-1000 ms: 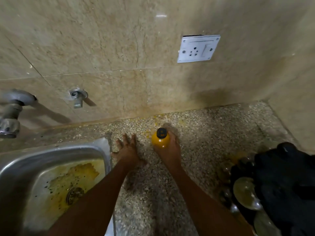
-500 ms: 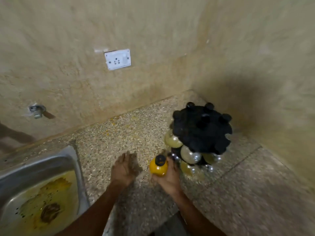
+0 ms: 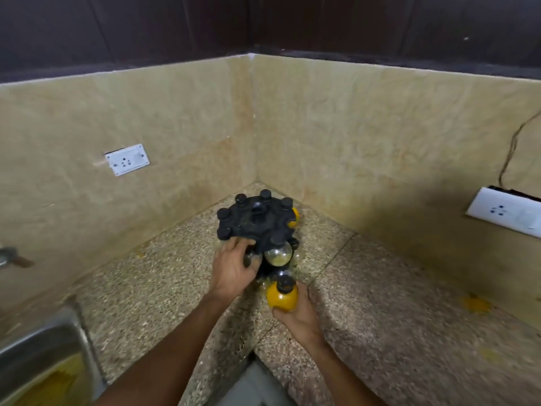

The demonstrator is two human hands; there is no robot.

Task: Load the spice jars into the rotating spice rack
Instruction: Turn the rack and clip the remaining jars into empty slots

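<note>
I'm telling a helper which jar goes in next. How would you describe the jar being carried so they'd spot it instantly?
Look to the corner where the two beige walls meet: the black spice rack stands there on the speckled countertop. Just in front of its base, the right hand holds a round jar with a black cap. Unlike the mostly clear jars hanging in the rack, this one is solid bright yellow and not seated in it.

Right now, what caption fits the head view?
Left hand steadies the rack while right hand holds a yellow jar beside it.
</note>
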